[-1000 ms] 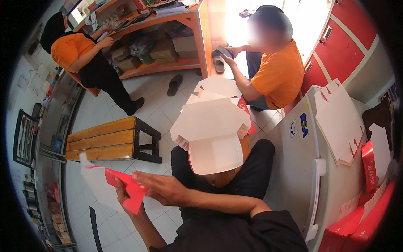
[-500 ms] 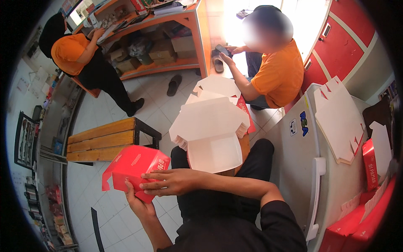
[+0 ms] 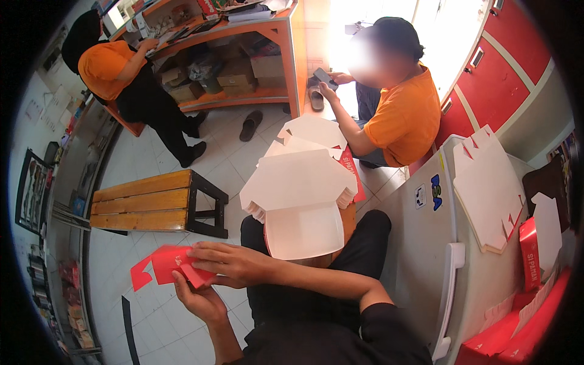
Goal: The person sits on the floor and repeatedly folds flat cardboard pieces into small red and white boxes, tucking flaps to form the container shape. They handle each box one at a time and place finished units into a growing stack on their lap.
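A partly folded red cardboard box (image 3: 165, 265) is held in front of me at the left, above the tiled floor. One loose flap with a notch sticks out from its left end. My left hand (image 3: 204, 302) grips it from below, thumb against its lower edge. Crossing from the right, my right hand (image 3: 230, 263) is closed over its right end, which the fingers partly cover. Beside my hands, a stack of flat white carton blanks (image 3: 298, 177) lies between my knees, the topmost with a shallow tray-like part (image 3: 305, 230) toward me.
A wooden bench (image 3: 143, 202) stands to the left. On the right, a white chest freezer (image 3: 420, 243) carries more blanks (image 3: 490, 188) and red boxes (image 3: 517, 331). A seated person (image 3: 401, 115) holds a phone ahead; another person (image 3: 112, 70) stands at an orange counter (image 3: 243, 30).
The red box has been turned in my hands, so its broad printed face no longer shows and a narrower side does. It sits slightly further left. My right hand has moved onto its right end.
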`<state>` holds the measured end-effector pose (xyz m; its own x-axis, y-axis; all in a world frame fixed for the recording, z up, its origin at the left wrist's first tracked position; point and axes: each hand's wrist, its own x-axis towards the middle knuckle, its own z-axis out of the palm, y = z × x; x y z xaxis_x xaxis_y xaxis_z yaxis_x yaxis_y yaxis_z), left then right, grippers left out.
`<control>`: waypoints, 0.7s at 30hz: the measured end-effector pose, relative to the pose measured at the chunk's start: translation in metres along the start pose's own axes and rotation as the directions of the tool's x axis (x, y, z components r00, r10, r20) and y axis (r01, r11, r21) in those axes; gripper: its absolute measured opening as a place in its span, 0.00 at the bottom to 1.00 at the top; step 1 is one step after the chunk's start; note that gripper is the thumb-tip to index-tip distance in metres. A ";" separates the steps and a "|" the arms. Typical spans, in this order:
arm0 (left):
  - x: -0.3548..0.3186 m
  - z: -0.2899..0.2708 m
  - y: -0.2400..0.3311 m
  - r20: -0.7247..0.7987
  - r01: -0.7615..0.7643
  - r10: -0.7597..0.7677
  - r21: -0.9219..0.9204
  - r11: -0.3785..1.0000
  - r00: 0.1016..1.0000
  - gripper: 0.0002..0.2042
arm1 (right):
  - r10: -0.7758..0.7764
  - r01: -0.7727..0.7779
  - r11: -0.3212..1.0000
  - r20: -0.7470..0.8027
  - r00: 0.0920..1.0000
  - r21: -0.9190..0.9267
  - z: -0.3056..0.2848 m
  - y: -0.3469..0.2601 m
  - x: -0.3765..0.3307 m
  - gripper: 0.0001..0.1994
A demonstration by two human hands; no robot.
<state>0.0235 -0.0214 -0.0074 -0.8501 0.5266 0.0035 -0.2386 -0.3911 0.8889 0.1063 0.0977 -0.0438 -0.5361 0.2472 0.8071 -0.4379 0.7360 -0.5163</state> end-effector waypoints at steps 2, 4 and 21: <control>0.001 -0.005 -0.002 0.082 -0.047 0.045 0.030 0.998 0.996 0.25 | 0.073 -0.066 0.993 -0.065 0.995 0.095 0.000 -0.007 0.007 0.23; -0.005 -0.003 -0.004 0.065 -0.109 0.109 0.006 0.994 0.992 0.26 | 0.139 -0.120 0.974 -0.087 0.987 0.192 -0.001 -0.012 0.014 0.23; -0.001 -0.013 0.001 -0.038 -0.152 0.155 0.057 0.987 0.987 0.26 | 0.060 -0.063 0.970 0.022 0.998 0.234 0.004 -0.011 0.018 0.23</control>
<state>0.0181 -0.0325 -0.0124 -0.8940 0.4307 0.1234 -0.0792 -0.4230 0.9027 0.0987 0.0910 -0.0247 -0.5769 0.2773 0.7683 -0.5595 0.5511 -0.6191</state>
